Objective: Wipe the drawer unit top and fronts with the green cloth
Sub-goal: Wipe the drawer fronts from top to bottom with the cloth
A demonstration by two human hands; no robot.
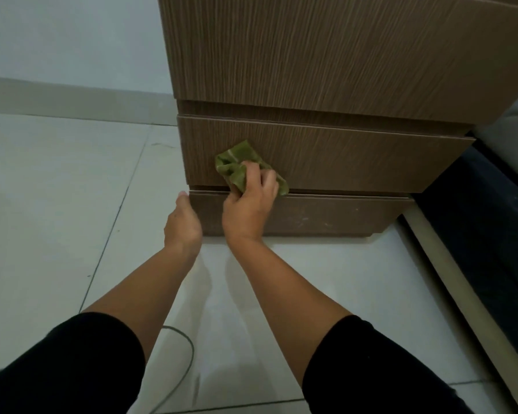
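A brown wood-grain drawer unit (326,64) fills the upper right, with stacked drawer fronts stepping back toward the floor. My right hand (248,204) presses a crumpled green cloth (237,162) against the left part of the middle drawer front (356,156), near its lower edge. My left hand (181,222) holds nothing; its fingers rest at the left corner of the bottom drawer front (326,216). That bottom front shows pale scuff marks. Both forearms reach out from black sleeves.
Pale floor tiles (57,189) spread to the left and below. A grey cable (183,354) loops on the floor between my arms. A white wall and skirting (72,97) stand at the back left. A dark bed base (485,222) flanks the unit's right side.
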